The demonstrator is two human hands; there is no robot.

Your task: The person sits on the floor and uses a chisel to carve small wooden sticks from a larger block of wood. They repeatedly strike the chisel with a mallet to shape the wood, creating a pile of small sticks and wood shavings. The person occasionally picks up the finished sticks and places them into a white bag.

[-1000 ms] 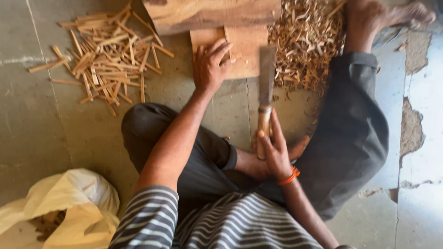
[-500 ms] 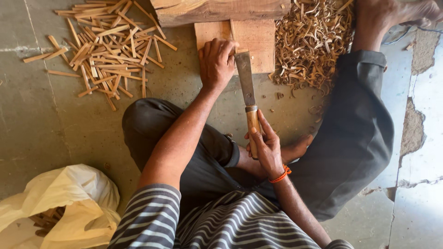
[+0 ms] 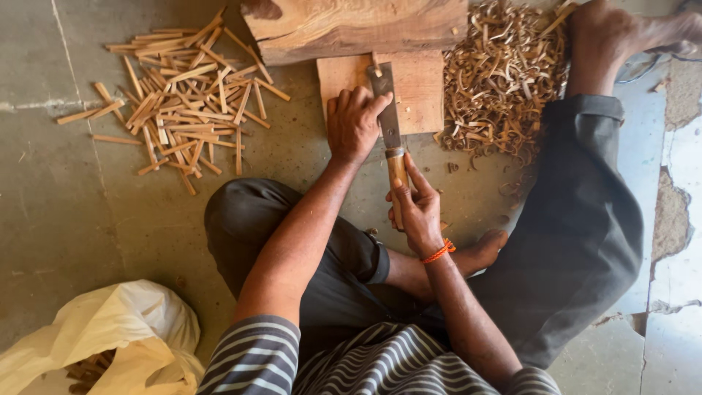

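My left hand (image 3: 354, 126) rests on a flat wooden board (image 3: 423, 86), its fingers curled around a thin wood piece (image 3: 374, 60) that pokes out beyond them. My right hand (image 3: 417, 211) grips the wooden handle of a chopping knife (image 3: 386, 106). The blade lies over the board, right beside my left thumb and against the thin piece. Most of that piece is hidden by my fingers and the blade.
A thick log (image 3: 351, 25) lies behind the board. Several split sticks (image 3: 183, 102) are scattered at the left, and curled wood shavings (image 3: 501, 73) are heaped at the right. A white bag (image 3: 110, 336) sits at the lower left. My legs are folded on the concrete floor.
The knife has swung from the right of the board leftward and forward, and its blade now rests beside my left hand. My left hand has stayed on the board.
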